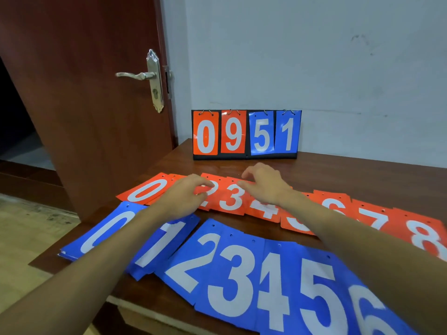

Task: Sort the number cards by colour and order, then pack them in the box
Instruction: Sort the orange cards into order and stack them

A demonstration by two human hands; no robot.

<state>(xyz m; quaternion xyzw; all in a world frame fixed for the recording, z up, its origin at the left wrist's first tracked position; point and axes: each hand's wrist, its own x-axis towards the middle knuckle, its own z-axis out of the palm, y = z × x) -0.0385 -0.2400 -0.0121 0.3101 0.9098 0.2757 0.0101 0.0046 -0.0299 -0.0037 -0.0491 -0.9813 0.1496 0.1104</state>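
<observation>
Two rows of number cards lie on the wooden table (338, 170). The far row is orange: 0 (145, 189), 2, 3 (231, 199), 4, then 6, 7 and 8 (425, 235) running right. The near row is blue, 0 (106, 235) to 6 (370, 310), overlapping. My left hand (186, 195) covers the orange 1 and pinches the left edge of the orange 2 (211, 189) between thumb and forefinger. My right hand (266, 184) hovers over the orange 3 and 4 with fingers loosely curved, fingertips at their top edge. My right forearm hides the orange 5.
A black flip scoreboard (246, 134) showing orange 0 9 and blue 5 1 stands against the wall at the back. A brown door (84, 93) with a metal handle stands close on the left. The table's left edge drops off beside the blue 0.
</observation>
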